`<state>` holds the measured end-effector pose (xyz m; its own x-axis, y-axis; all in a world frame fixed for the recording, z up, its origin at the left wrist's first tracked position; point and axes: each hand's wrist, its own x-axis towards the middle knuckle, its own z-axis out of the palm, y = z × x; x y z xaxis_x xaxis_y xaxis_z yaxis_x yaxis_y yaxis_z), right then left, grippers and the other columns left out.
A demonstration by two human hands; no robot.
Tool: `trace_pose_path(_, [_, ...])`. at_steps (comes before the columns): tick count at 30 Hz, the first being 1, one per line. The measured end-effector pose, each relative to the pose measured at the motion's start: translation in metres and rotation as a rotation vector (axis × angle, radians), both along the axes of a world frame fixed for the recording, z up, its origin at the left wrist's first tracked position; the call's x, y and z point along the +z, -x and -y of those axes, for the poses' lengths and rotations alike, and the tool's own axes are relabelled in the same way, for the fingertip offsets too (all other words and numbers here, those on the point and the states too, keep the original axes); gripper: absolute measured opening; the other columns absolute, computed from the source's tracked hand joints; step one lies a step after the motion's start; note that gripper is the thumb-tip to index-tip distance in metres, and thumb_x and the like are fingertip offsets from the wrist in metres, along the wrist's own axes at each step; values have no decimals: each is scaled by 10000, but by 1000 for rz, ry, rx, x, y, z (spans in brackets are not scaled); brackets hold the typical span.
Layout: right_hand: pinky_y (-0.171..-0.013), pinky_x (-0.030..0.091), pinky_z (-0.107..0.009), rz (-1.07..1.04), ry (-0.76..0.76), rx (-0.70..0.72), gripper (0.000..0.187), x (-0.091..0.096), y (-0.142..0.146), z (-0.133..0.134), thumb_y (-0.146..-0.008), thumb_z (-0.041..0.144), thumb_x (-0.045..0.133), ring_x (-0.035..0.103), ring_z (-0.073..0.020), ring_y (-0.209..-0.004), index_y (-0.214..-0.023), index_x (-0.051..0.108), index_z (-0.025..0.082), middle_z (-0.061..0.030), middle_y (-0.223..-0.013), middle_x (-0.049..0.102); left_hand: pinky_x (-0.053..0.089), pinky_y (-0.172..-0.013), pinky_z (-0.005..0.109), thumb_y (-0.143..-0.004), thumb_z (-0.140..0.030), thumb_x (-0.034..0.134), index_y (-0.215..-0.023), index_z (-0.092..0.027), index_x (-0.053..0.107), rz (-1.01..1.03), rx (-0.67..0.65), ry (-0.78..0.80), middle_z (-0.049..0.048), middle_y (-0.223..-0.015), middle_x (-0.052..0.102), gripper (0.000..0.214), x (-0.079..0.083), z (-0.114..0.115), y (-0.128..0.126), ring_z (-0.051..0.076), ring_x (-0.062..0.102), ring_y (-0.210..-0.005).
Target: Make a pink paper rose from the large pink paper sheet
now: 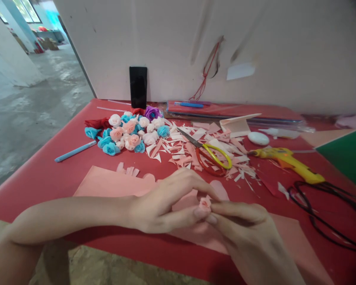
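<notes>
A small pink paper rose [205, 204] is pinched between both hands near the front of the table. My left hand [169, 202] grips it from the left, its thumb against the lower side and its fingers curled over the top. My right hand [246, 221] holds it from the right between thumb and fingertips. Under the hands lie sheets of pink paper [112, 182], partly hidden by my arms. Beyond them, scissors [207, 152] with one yellow and one red handle rest on a heap of pink and white paper scraps [184, 148].
Finished paper flowers [133, 140] in blue, pink, white and purple are heaped at the back left. A dark phone [138, 87] leans on the wall. A blue pen [75, 151] lies left. A yellow glue gun [287, 160] with a black cord [311, 213] lies right, near a white oval object [258, 138].
</notes>
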<state>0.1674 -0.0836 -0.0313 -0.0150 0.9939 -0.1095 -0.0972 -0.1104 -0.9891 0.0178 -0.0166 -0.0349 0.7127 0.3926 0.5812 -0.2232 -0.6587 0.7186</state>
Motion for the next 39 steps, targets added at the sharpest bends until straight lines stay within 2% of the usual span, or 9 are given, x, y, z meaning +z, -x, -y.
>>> trace_pose_path(8, [-539,544,-101,-18,-8,-28,265,-7,-2,2,-520,109,781,706,-164,-624,-630,728,345,35,-716,743,450,-799,304,-877,-221,376,-956,-85,474,1,3,-10,87,-817,533,186,-2,0,-1,141,491,-782])
trace_pose_path(13, [-505,568,-153,28,-16,-82,212,-7,-1,2,-523,142,783,707,-211,-648,-608,729,328,4,-703,741,449,-776,300,-874,-226,373,-958,-116,458,3,-4,-4,79,-833,526,162,-2,0,-2,140,488,-778])
trace_pose_path(19, [-562,564,-133,-22,38,-54,224,-10,-5,6,-520,132,788,708,-182,-686,-617,725,324,20,-733,747,439,-759,282,-868,-220,387,-960,-90,469,12,-8,14,88,-834,521,178,-1,1,0,141,481,-778])
trace_pose_path(25, [-554,570,-148,-28,55,-112,173,-11,-1,4,-505,157,798,709,-187,-649,-593,726,287,1,-685,746,441,-771,290,-865,-236,391,-960,-122,459,9,-5,28,81,-857,532,164,-1,1,-2,142,485,-790])
trace_pose_path(30, [-561,579,-172,-10,42,-93,136,-7,-1,4,-555,206,777,709,-190,-648,-613,726,318,5,-688,743,432,-797,294,-841,-224,443,-969,-127,462,-5,16,50,83,-894,545,161,-3,2,-2,145,494,-822])
trace_pose_path(36, [-558,559,-110,24,-21,-116,236,-5,0,4,-520,124,783,707,-163,-618,-601,721,336,40,-663,739,417,-787,272,-839,-173,421,-974,-75,471,6,-2,64,102,-895,539,174,-2,4,-1,136,474,-807])
trace_pose_path(39, [-515,545,-85,33,-51,-141,208,-6,1,3,-524,140,782,702,-150,-580,-578,718,330,44,-626,733,412,-786,267,-845,-173,408,-967,-68,479,4,18,73,98,-883,537,176,-2,6,-1,135,468,-804])
